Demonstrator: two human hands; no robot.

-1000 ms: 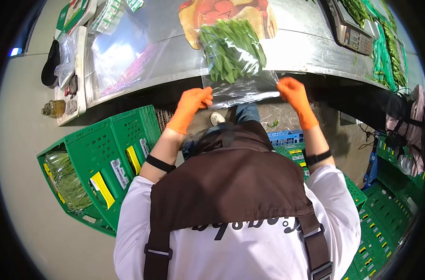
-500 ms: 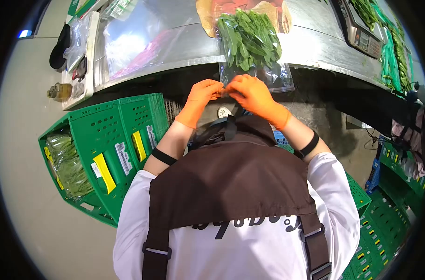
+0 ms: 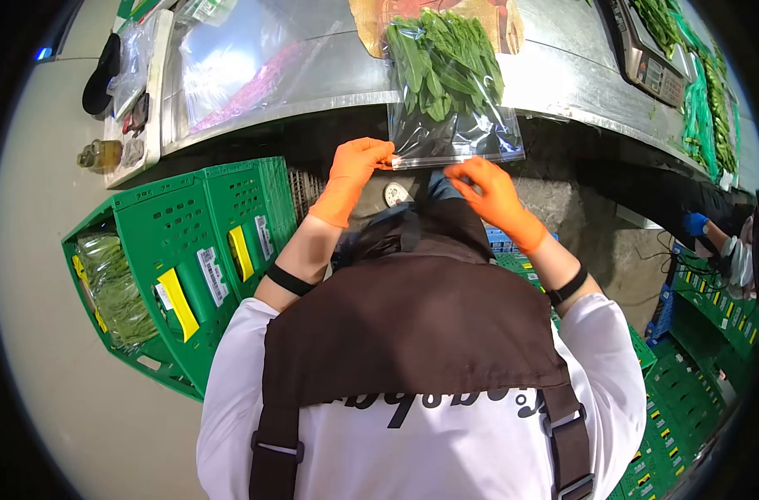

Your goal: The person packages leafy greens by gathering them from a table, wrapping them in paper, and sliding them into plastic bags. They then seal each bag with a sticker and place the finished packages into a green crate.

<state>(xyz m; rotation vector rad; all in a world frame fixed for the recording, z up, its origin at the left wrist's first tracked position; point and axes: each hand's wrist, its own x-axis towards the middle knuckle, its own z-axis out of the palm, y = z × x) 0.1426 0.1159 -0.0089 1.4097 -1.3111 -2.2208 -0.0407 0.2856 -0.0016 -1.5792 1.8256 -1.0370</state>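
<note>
A clear zip bag (image 3: 454, 137) of long green leaves (image 3: 446, 62) lies partly on the metal table. Its zip edge hangs over the table's front towards me. My left hand (image 3: 359, 171), in an orange glove, pinches the left corner of that edge. My right hand (image 3: 489, 193), also gloved in orange, has its thumb and fingers bent together at the middle of the zip strip. The leaves fill the far part of the bag, and the part near the zip is flat.
Green crates (image 3: 171, 250) stand at the left, one holding bagged greens (image 3: 117, 287). Flat plastic bags (image 3: 238, 75) lie on the table (image 3: 554, 83). A scale (image 3: 650, 67) and greens in green netting (image 3: 700, 117) are at the right. Another person's blue-gloved hand (image 3: 694, 223) shows there.
My right hand has slid rightward along the zip edge from beside my left hand. My left hand stays at the corner. A blue-gloved hand has come into view at the right.
</note>
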